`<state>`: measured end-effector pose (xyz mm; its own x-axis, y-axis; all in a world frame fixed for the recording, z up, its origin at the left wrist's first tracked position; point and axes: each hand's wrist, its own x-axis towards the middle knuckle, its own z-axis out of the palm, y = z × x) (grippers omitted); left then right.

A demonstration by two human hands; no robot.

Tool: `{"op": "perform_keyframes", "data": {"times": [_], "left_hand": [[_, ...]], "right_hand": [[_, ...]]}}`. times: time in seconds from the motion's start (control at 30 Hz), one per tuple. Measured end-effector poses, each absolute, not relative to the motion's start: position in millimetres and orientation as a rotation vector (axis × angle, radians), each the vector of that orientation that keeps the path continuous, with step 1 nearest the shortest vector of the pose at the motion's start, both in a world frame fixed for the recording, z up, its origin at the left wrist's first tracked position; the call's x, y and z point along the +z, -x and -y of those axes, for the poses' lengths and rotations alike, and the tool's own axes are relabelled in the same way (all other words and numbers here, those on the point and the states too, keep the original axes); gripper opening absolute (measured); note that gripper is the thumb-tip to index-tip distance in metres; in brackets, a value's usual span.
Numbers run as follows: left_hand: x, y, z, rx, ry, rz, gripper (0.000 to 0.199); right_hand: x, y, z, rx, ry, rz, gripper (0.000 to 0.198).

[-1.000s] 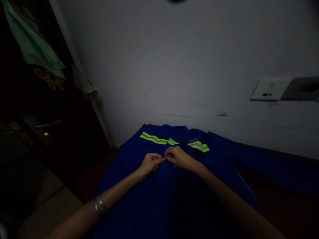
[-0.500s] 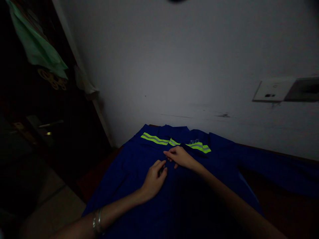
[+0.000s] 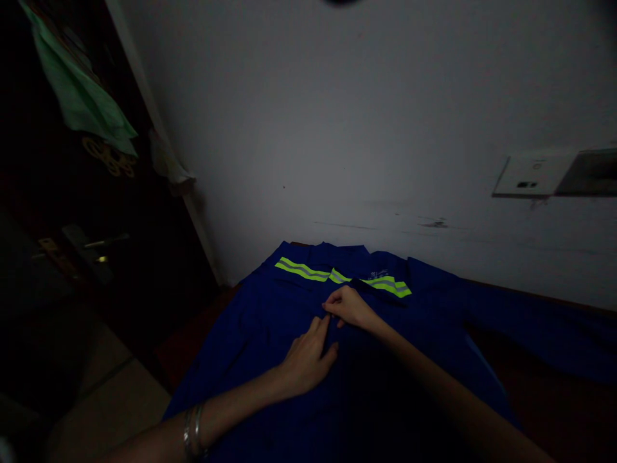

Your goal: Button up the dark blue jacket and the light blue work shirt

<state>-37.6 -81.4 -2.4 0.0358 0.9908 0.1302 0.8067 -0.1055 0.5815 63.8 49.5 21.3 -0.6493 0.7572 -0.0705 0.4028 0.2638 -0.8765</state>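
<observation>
Compared with the frame half a second back, the left hand [image 3: 306, 365] is flatter, its fingers now stretched out and its fingertips closer to the right hand [image 3: 351, 307], which hardly shifts. The jacket [image 3: 250, 337] lies spread beneath both hands, collar end by the wall [image 3: 376, 128], its long axis running from there back toward the person. One sleeve [image 3: 535, 318] reaches off to the right.

The spot that matters, I judge, is the front just on the person's side of the break in the stripe [image 3: 303, 270]. The right hand is nearer the stripe, its fingertips drawn into a narrow pinch there; whether they grip cloth or something small, I cannot tell. The left hand comes in from the near side, thumb spread wide of the fingers, apparently holding nothing. Its fingertips lie right beside the right's; contact is unclear.
</observation>
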Motion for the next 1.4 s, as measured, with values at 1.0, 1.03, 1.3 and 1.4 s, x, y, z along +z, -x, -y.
{"op": "perform_keyframes", "data": {"times": [1.0,1.03,1.3,1.4], "left_hand": [[-1.8,78.5,27.3,1.123,-1.508,-1.697,0.023],[-2.8,78.1,26.5,1.129,-1.481,-1.687,0.022],[-0.6,92.3,24.7,1.218,-1.318,-1.686,0.018],[0.1,107.1,24.3,1.248,-1.247,-1.723,0.018]], "right_hand": [[16.4,-66.7,-53.2,1.286,0.902,2.187,0.014],[16.4,-66.8,-53.4,1.282,0.895,2.190,0.014],[19.6,-77.4,-64.7,1.110,0.896,2.219,0.015],[18.6,-83.4,-70.3,1.015,0.885,2.259,0.018]]}}
